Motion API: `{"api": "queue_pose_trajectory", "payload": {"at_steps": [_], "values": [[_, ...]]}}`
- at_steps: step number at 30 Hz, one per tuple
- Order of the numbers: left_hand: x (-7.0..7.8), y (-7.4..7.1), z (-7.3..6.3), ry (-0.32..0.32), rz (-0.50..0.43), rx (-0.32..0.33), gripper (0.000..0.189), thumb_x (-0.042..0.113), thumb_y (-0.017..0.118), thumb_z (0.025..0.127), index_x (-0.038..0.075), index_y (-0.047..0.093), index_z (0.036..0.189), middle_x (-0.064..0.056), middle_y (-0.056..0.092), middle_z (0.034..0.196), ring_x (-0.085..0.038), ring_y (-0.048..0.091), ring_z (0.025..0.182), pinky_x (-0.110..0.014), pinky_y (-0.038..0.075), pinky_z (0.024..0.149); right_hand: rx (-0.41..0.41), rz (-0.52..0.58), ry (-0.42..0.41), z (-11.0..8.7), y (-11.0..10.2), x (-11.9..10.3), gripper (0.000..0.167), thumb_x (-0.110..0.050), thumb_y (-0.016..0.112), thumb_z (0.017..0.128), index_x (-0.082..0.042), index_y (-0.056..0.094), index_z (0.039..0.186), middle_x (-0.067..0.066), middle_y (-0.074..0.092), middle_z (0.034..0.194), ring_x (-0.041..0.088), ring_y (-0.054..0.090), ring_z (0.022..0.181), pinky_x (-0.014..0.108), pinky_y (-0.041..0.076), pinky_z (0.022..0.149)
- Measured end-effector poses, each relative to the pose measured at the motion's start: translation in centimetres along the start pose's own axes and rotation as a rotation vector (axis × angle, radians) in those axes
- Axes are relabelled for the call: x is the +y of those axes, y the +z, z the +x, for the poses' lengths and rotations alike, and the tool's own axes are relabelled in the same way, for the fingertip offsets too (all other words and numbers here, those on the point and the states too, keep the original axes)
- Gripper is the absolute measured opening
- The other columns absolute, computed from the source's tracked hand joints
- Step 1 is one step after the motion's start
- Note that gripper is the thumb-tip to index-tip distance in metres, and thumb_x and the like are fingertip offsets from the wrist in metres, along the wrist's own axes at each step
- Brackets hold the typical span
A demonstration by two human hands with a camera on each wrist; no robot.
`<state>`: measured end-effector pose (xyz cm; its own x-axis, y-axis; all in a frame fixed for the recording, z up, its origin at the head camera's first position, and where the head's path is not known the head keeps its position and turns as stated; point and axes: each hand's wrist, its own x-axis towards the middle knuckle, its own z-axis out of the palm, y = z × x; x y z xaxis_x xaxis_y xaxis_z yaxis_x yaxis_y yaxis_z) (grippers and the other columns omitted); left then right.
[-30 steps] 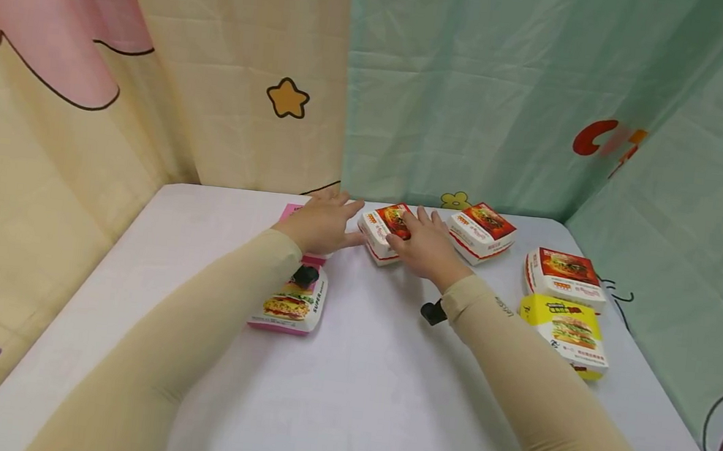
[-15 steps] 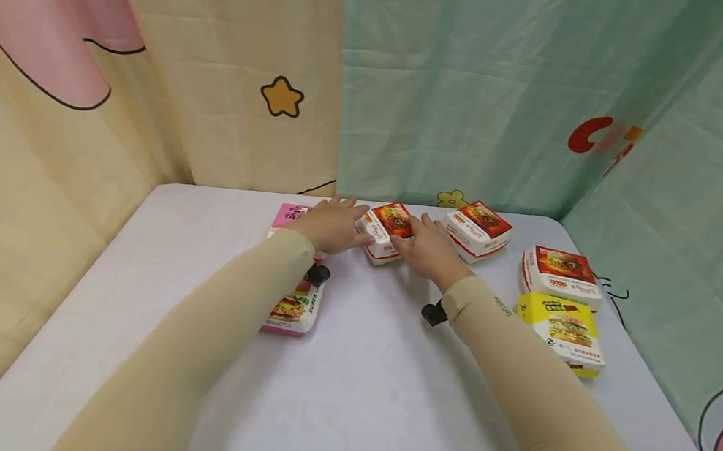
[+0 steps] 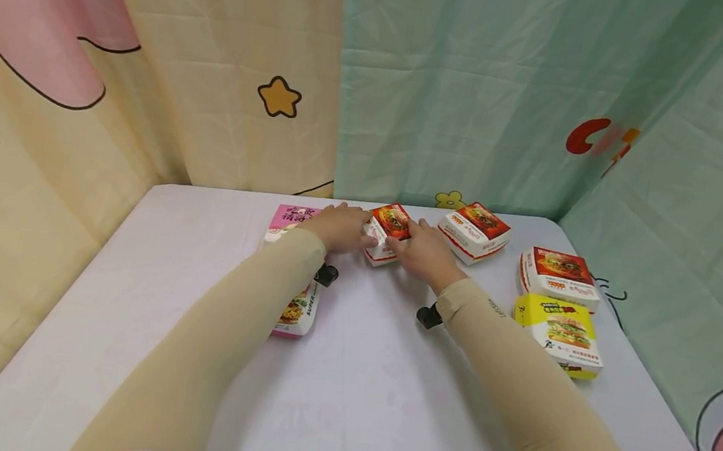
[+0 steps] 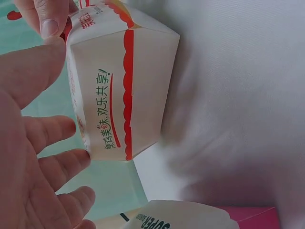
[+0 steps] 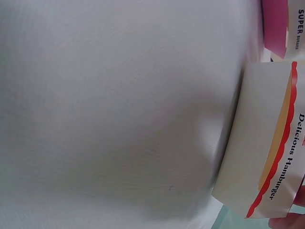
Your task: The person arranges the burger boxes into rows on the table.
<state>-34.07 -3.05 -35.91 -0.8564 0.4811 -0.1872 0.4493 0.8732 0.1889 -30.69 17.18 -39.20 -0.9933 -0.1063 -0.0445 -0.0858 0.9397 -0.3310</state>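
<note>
A white burger box with a red picture lid (image 3: 392, 221) stands near the table's back edge between both hands. My left hand (image 3: 343, 229) is at its left side, fingers spread and nearly straight. In the left wrist view, its fingertips lie along the lid edge of the burger box (image 4: 102, 95). My right hand (image 3: 429, 257) is at the box's right side, thumb near the front face and forefinger at the lid. In the right wrist view, two fingertips (image 5: 288, 222) show at the box's lower corner. Partly behind my left arm are pink-and-white burger boxes (image 3: 294, 215).
Another red-topped burger box (image 3: 475, 231) sits at the back, right of my hands. A further red-topped box (image 3: 560, 276) and a yellow-and-white one (image 3: 562, 335) stand together near the right edge. Printed curtains (image 3: 482, 84) hang behind the white table (image 3: 343, 400).
My left hand has moved right, up to the box between my hands, and this box has turned slightly straighter. My right hand has stayed beside it. The view has drifted slightly.
</note>
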Motion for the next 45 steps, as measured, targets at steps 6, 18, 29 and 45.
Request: {"api": "queue_pose_trajectory", "payload": {"at_steps": [6,18,29,45], "values": [[-0.2,0.2,0.0,0.018,0.01,0.016,0.07,0.056,0.058,0.104,0.012,0.048,0.158,-0.011,0.051,0.161,-0.033,0.042,0.153,-0.056,0.029,0.128,-0.006,-0.022,0.003,-0.2,0.0,-0.2,0.087,-0.062,0.049,0.104,0.001,0.034,0.163,0.03,0.034,0.167,0.049,0.034,0.154,0.057,0.026,0.129],[-0.4,0.3,0.0,0.016,0.017,0.005,0.069,0.056,0.058,0.104,0.014,0.049,0.157,-0.01,0.05,0.161,-0.028,0.043,0.152,-0.056,0.029,0.128,-0.042,-0.025,0.027,-0.2,0.0,-0.3,0.1,-0.072,0.052,0.098,-0.003,0.027,0.166,0.029,0.03,0.169,0.049,0.03,0.156,0.059,0.027,0.128],[-0.2,0.2,-0.6,0.005,-0.006,0.002,0.071,0.055,0.059,0.103,0.013,0.046,0.159,-0.009,0.047,0.163,-0.028,0.045,0.152,-0.049,0.035,0.126,-0.039,-0.025,0.023,-0.3,0.1,-0.3,0.1,-0.071,0.055,0.098,-0.002,0.028,0.165,0.029,0.031,0.168,0.049,0.032,0.155,0.059,0.03,0.127],[0.0,0.2,-1.1,0.007,-0.034,0.001,0.071,0.056,0.06,0.103,0.016,0.046,0.159,-0.009,0.047,0.163,-0.03,0.046,0.15,-0.052,0.036,0.125,-0.04,-0.018,0.041,-0.5,0.1,-0.2,0.1,-0.072,0.055,0.097,-0.006,0.026,0.167,0.029,0.024,0.171,0.049,0.029,0.157,0.06,0.029,0.127]]}}
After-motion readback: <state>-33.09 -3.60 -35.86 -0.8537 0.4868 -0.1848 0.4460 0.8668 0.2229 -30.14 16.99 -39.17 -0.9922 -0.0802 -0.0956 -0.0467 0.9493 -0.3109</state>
